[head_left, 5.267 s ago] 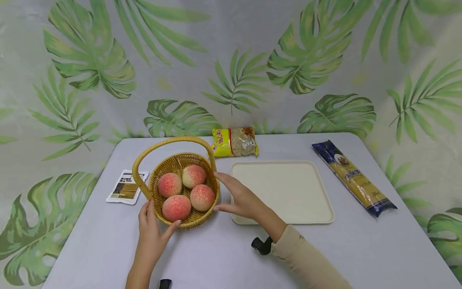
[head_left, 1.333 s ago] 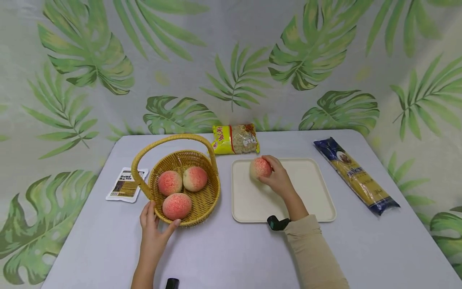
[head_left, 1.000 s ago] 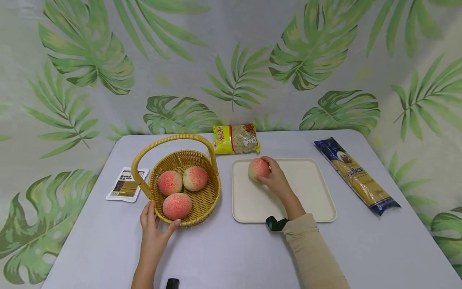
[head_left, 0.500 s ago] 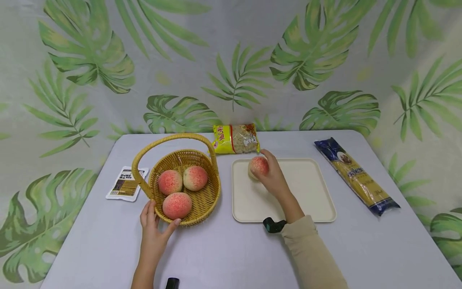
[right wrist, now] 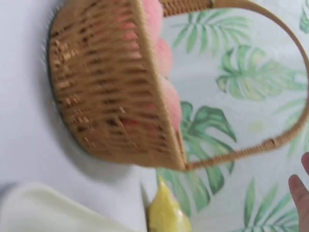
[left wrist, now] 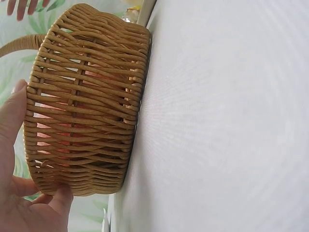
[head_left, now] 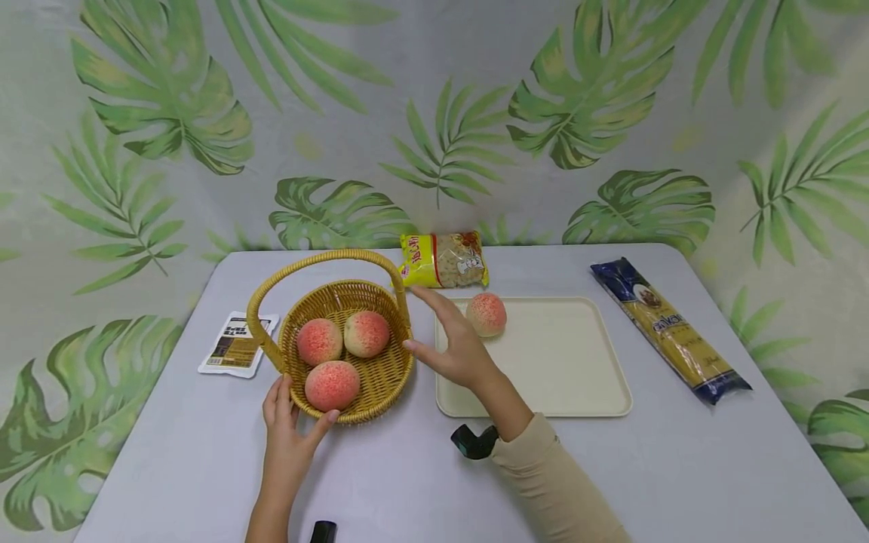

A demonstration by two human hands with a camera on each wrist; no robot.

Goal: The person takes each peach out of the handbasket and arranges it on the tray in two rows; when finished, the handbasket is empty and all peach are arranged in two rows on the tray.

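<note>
A wicker basket (head_left: 380, 381) with a tall handle stands left of centre, holding three peaches (head_left: 333, 385). My left hand (head_left: 288, 437) holds its front-left rim, the thumb and fingertips spread along the weave; in the left wrist view the fingers (left wrist: 60, 200) press its outer wall. My right hand (head_left: 458, 347) is empty, thumb and fingers parted, beside the right rim and over the left edge of a cream tray (head_left: 557, 369). One peach (head_left: 486, 314) sits at the tray's back left. The right wrist view shows right fingertips (right wrist: 300, 193) apart from the handle.
Behind the tray lies a yellow food bag (head_left: 444, 260). A long blue and gold pasta packet (head_left: 668, 328) lies on the right. A white and brown pouch (head_left: 237, 347) lies left of the basket, on the white tablecloth (head_left: 400, 483).
One peach has gone from the basket to the tray in my right hand. The right hand has let go of it and moved left, back to the basket. My left hand stays put.
</note>
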